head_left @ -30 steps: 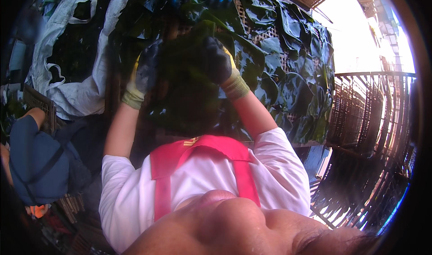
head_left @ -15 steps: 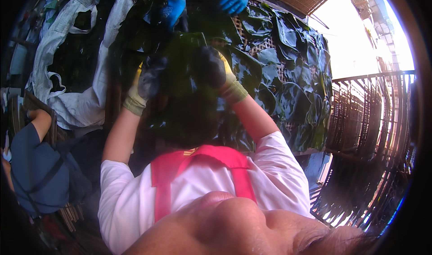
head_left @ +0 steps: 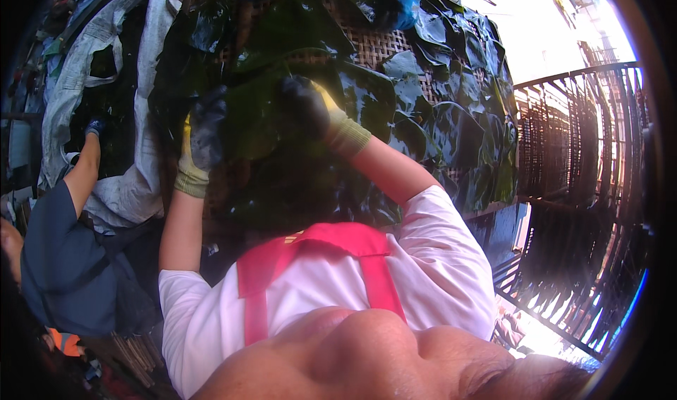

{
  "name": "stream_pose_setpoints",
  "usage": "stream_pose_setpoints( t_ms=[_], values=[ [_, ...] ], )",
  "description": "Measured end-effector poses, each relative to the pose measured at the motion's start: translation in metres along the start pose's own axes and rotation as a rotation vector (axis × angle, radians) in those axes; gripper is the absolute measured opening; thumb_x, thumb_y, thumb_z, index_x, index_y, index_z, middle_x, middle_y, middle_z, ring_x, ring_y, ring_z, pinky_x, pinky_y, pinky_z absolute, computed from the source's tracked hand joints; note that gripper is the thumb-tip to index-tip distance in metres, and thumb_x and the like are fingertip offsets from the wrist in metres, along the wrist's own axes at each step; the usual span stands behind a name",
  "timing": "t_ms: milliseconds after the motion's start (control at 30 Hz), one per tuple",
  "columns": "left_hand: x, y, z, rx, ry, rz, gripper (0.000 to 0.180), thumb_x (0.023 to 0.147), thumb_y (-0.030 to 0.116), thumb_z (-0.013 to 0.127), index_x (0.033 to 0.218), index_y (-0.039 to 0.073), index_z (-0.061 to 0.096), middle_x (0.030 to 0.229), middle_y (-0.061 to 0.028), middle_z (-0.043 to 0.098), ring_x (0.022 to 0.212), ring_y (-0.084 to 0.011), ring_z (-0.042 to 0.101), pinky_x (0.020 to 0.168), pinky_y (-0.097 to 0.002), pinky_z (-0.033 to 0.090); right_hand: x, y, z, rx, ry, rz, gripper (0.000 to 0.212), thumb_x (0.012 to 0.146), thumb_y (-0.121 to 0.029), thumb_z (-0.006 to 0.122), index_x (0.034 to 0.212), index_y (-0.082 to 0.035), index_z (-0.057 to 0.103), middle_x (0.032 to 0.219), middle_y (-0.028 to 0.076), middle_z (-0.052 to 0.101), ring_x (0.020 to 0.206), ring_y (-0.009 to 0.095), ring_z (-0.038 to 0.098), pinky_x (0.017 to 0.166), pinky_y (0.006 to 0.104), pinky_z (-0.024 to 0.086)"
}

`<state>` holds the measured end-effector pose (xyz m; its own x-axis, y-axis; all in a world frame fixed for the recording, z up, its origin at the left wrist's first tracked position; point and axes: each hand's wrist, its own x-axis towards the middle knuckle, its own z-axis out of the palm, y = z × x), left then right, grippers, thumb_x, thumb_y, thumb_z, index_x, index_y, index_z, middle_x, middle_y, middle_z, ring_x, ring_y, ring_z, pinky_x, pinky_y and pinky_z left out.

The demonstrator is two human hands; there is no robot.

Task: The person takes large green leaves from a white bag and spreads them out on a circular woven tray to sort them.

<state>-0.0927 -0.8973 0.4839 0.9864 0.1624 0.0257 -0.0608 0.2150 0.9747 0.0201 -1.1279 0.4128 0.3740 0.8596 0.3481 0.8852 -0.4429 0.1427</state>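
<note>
Between my hands a wet, glossy, dark green sheet of kelp (head_left: 255, 98) is spread low over the woven mat (head_left: 377, 47). My left hand (head_left: 204, 132), in a yellow glove with a dark coating, is closed at the sheet's left edge. On the opposite side, my right hand (head_left: 309, 105), gloved alike, pinches the sheet near its upper right corner. Both sets of fingertips are dark and partly lost against the kelp. More flat kelp pieces (head_left: 455, 135) overlap on the mat to the right.
A co-worker's blue gloves (head_left: 403, 6) touch the mat's far side. At left stands a white sack (head_left: 134, 188) of dark kelp, with another person's arm (head_left: 86, 164) reaching into it. Slatted bamboo racks (head_left: 564, 146) lean at right.
My hands have moved left with the kelp sheet, which now lies lower. The co-worker's blue gloves have moved apart. The person at left has reached into the sack.
</note>
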Motion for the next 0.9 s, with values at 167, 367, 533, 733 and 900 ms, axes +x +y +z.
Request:
stream_pose_setpoints(
  t_ms=[167, 367, 533, 733, 900],
  values=[
    [0.005, 0.006, -0.004, -0.031, -0.035, -0.046, 0.042, 0.087, 0.01, 0.058, 0.128, -0.001, 0.051, 0.111, -0.0013, 0.058, 0.093, -0.0063, 0.053, 0.085, -0.0199, 0.042, 0.003, 0.001, 0.009, 0.365, 0.152, 0.157, 0.012, 0.087, -0.01, 0.047, 0.076, -0.009, 0.051, 0.073, 0.002, 0.049, 0.066, 0.014, 0.051, 0.059, 0.0271, 0.044],
    [0.037, 0.021, 0.042, -0.015, -0.074, 0.119, 0.041, 0.088, 0.009, 0.057, 0.128, 0.001, 0.051, 0.115, -0.0025, 0.058, 0.1, -0.0076, 0.054, 0.091, -0.0223, 0.041, 0.005, 0.026, -0.049, -0.691, 0.0, 0.125, 0.006, 0.078, -0.013, 0.05, 0.073, -0.01, 0.049, 0.07, 0.003, 0.042, 0.064, 0.017, 0.046, 0.055, 0.0265, 0.041],
    [0.083, 0.028, 0.095, -0.128, -0.291, 0.041, 0.038, 0.089, 0.004, 0.057, 0.127, 0.0, 0.052, 0.123, -0.0054, 0.057, 0.109, -0.012, 0.053, 0.098, -0.0261, 0.04, -0.028, 0.072, -0.079, 0.1, 0.4, 0.325, 0.006, 0.08, -0.012, 0.056, 0.078, -0.007, 0.054, 0.065, 0.005, 0.049, 0.059, 0.018, 0.053, 0.052, 0.0287, 0.045],
    [0.164, -0.006, 0.164, 0.002, -0.48, -0.084, 0.035, 0.088, 0.002, 0.058, 0.123, 0.001, 0.054, 0.116, -0.0032, 0.059, 0.103, -0.0099, 0.054, 0.096, -0.0251, 0.042, -0.087, 0.115, -0.095, 0.491, 0.247, 0.693, 0.03, 0.072, -0.014, 0.068, 0.099, -0.002, 0.059, 0.088, 0.013, 0.065, 0.085, 0.028, 0.064, 0.07, 0.0362, 0.052],
    [0.215, -0.031, 0.208, 0.202, -0.629, -0.131, 0.032, 0.09, 0.007, 0.06, 0.122, 0.003, 0.055, 0.112, -0.0023, 0.061, 0.1, -0.0111, 0.055, 0.094, -0.0258, 0.044, -0.122, 0.151, -0.057, 0.161, 0.265, 0.588, 0.033, 0.074, -0.026, 0.064, 0.097, -0.004, 0.063, 0.098, 0.016, 0.062, 0.089, 0.032, 0.061, 0.08, 0.037, 0.051]
  ],
)
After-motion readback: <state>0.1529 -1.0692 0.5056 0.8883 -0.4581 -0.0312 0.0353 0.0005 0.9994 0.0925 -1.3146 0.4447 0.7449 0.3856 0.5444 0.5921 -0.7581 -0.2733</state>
